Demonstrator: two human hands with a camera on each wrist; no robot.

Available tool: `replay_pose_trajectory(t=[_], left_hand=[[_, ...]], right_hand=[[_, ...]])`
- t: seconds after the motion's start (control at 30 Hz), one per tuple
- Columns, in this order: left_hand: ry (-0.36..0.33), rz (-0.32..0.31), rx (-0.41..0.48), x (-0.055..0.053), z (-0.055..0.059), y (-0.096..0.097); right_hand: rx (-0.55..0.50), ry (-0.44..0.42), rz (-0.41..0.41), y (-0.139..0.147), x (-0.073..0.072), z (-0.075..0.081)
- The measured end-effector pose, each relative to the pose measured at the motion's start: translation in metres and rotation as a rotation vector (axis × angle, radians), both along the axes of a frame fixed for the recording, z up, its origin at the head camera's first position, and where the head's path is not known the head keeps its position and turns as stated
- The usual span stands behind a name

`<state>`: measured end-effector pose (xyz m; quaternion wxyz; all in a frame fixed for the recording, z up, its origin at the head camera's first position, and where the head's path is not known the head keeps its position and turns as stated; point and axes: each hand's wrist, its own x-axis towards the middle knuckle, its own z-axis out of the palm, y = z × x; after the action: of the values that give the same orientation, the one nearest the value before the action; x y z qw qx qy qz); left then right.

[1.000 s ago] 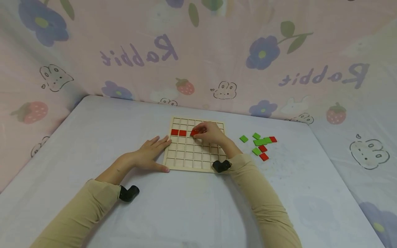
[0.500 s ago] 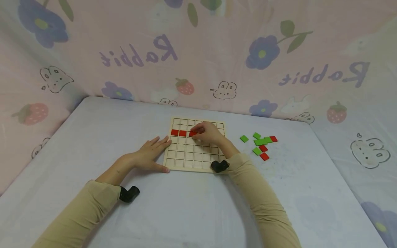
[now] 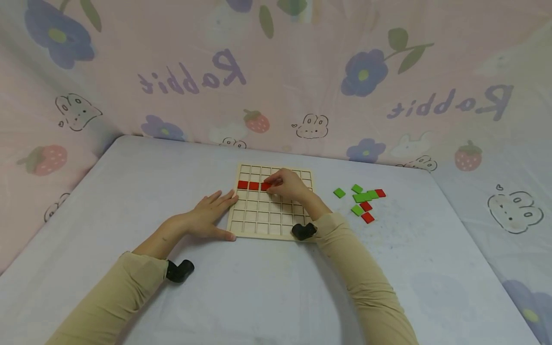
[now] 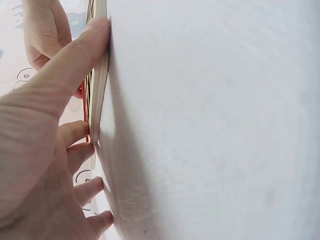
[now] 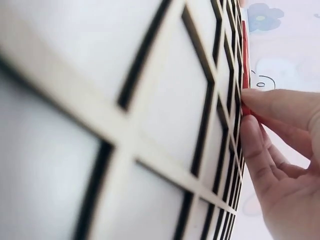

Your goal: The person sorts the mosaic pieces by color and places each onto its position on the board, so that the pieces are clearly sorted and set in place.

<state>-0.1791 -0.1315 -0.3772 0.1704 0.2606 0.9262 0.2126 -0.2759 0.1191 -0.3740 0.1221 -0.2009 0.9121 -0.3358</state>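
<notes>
A wooden grid board [image 3: 263,216] lies flat on the table. Two red square tiles [image 3: 248,185] sit side by side in a row toward its far left. Just right of them, my right hand [image 3: 289,186] pinches a third red tile [image 3: 264,187] between thumb and fingers, low over the grid; whether it is seated in a cell cannot be told. My left hand [image 3: 207,214] lies spread along the board's left side. In the left wrist view, its thumb [image 4: 87,47] touches the board's edge [image 4: 101,75], and some fingertips reach the board too.
To the right of the board lies a loose group of green tiles [image 3: 361,197] and red tiles [image 3: 367,218] on the white table [image 3: 267,287]. A patterned cloth [image 3: 276,86] hangs behind the table and at both sides.
My right hand has shifted slightly left with the red tile, bringing it close beside the two other red tiles. My left hand has stayed in place.
</notes>
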Motion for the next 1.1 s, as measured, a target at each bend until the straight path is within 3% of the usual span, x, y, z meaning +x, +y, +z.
replay_pose_trajectory(t=[0.47,0.83,1.1], left_hand=[[0.007,-0.001,-0.007,0.0,-0.002,0.001],[0.008,-0.003,-0.008,-0.001,-0.003,0.001],[0.007,-0.003,0.0,0.0,-0.002,0.001]], right_hand=[[-0.039,-0.045,0.008,0.006,0.005,0.002],[-0.134,-0.014,0.087,0.017,0.01,0.001],[-0.188,-0.035,0.067,0.023,0.015,0.002]])
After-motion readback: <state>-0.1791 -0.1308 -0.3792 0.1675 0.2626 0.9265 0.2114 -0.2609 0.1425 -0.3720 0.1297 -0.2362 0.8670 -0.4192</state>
